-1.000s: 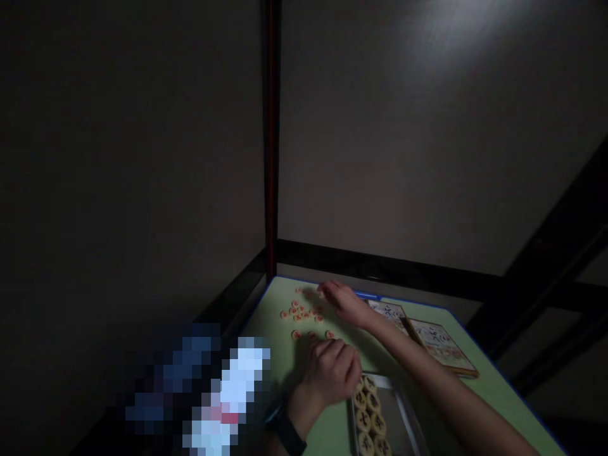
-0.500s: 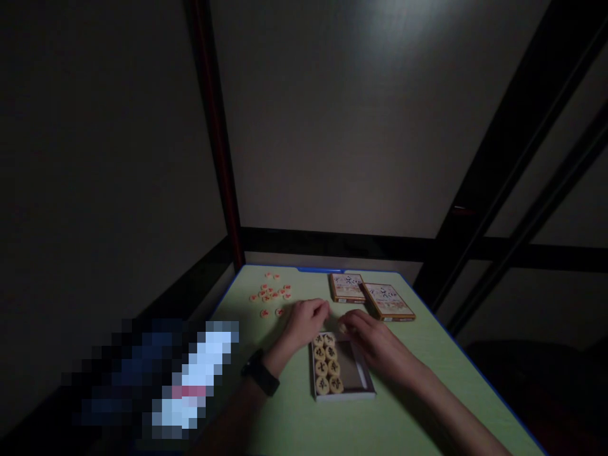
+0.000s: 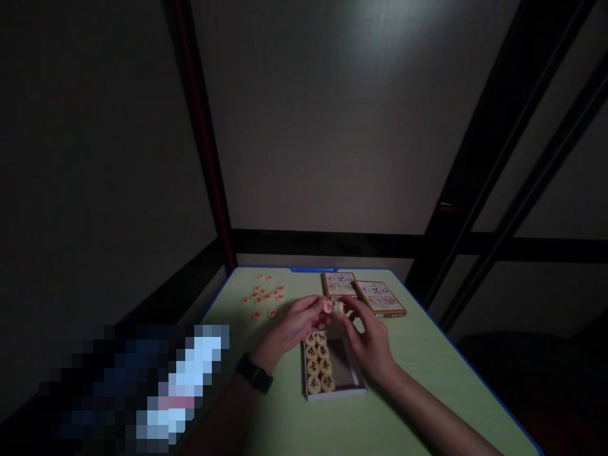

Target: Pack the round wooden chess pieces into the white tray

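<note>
Loose discs [image 3: 263, 296] lie scattered far left on green table [image 3: 427, 367]. Left hand [image 3: 294, 324] pinches red disc [image 3: 327, 306]. Right hand [image 3: 368, 339] pinches pale disc [image 3: 339, 308] just beside it, both above far end of tray [image 3: 354, 373]; boxes [image 3: 380, 296] lie beyond.

Near edge: bare table [image 3: 294, 425].
Middle: open tray [image 3: 357, 375], half filled.
Far left: loose discs [image 3: 263, 296].
Far right: two flat boxes [image 3: 380, 297].

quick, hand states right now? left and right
Left hand: closed, pinching a red-marked piece above the box.
Right hand: closed, pinching a pale piece beside it.
</note>
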`<action>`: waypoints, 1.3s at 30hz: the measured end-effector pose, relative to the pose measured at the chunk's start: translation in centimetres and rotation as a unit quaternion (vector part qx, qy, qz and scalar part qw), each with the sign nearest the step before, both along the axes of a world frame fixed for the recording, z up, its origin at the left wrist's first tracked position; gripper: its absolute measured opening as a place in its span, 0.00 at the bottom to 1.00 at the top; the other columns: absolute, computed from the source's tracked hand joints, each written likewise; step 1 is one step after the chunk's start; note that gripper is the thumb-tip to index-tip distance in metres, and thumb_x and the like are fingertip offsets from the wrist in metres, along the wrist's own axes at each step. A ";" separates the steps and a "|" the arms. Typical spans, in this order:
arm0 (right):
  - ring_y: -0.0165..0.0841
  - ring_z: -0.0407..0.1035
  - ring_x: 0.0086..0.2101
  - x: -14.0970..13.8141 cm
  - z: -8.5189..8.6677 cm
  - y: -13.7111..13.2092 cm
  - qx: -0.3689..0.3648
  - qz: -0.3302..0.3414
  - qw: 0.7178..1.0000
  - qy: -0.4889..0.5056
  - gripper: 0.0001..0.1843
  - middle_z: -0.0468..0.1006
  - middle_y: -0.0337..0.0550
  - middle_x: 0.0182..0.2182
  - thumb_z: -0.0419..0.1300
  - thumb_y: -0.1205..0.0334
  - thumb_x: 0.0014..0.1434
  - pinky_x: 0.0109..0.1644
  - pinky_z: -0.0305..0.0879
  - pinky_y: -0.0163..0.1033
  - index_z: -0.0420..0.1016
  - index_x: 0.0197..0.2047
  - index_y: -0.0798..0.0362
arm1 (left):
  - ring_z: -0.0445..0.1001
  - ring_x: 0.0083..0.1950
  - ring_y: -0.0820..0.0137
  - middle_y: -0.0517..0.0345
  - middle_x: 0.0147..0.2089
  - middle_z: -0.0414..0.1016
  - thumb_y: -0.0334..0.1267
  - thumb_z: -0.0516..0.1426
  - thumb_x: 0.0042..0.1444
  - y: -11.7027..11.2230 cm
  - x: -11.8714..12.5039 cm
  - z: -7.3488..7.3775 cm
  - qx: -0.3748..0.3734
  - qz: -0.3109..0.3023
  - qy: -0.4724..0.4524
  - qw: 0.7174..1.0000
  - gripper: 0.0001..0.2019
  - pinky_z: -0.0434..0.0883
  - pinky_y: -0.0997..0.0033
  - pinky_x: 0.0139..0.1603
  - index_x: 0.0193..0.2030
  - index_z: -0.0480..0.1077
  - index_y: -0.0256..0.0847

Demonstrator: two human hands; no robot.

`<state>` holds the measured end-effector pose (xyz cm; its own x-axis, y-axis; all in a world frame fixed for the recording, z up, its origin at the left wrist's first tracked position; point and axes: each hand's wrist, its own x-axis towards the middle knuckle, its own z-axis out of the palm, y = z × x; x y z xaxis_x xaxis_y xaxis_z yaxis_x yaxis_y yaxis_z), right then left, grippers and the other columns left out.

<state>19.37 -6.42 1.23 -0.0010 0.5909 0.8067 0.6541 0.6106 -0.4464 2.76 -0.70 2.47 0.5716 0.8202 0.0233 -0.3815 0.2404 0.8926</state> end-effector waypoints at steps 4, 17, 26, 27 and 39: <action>0.39 0.74 0.48 0.1 0.2 -0.2 0.036 0.044 0.998 -0.014 0.14 0.78 0.50 0.48 0.57 0.67 0.65 0.49 0.74 0.45 0.74 0.53 0.48 | 0.68 0.32 0.77 0.59 0.32 0.69 0.58 0.66 0.48 -0.3 -0.4 -0.2 -0.003 -0.005 0.044 0.999 0.25 0.61 0.77 0.30 0.34 0.68 0.36; 0.38 0.73 0.39 -0.7 1.2 -0.9 0.061 0.076 0.992 -0.074 0.13 0.80 0.47 0.41 0.57 0.68 0.65 0.43 0.72 0.45 0.73 0.51 0.49 | 0.55 0.24 0.82 0.67 0.26 0.61 0.60 0.67 0.43 -0.8 -0.5 -0.4 0.083 -0.017 0.117 0.990 0.27 0.47 0.78 0.23 0.31 0.65 0.37; 0.37 0.71 0.36 2.1 1.8 -0.6 -0.099 0.090 0.963 -0.233 0.09 0.77 0.48 0.36 0.56 0.66 0.66 0.39 0.68 0.40 0.69 0.49 0.53 | 0.73 0.34 0.68 0.54 0.31 0.77 0.62 0.51 0.60 1.4 -1.4 -0.9 0.253 0.182 0.283 0.907 0.27 0.70 0.70 0.37 0.34 0.75 0.37; 0.37 0.70 0.35 2.2 1.9 -0.6 -0.123 0.083 0.953 -0.266 0.07 0.77 0.47 0.34 0.56 0.66 0.65 0.37 0.67 0.39 0.69 0.47 0.54 | 0.76 0.38 0.66 0.51 0.35 0.80 0.59 0.50 0.62 1.6 -1.6 -1.1 0.277 0.199 0.308 0.888 0.26 0.71 0.68 0.42 0.34 0.76 0.37; 0.36 0.73 0.36 0.5 0.4 -0.6 -0.176 0.052 0.887 -0.423 0.07 0.78 0.46 0.35 0.56 0.73 0.64 0.40 0.66 0.37 0.74 0.41 0.56 | 0.77 0.36 0.67 0.52 0.35 0.83 0.46 0.46 0.64 -0.2 -0.6 -1.4 0.337 0.094 0.502 0.791 0.24 0.66 0.73 0.38 0.32 0.79 0.37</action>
<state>19.92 -6.99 1.64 -0.5872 0.7677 0.2566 0.7947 0.6070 0.0023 2.13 -0.91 1.03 0.4482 0.8879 0.1035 0.6290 -0.3955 0.6692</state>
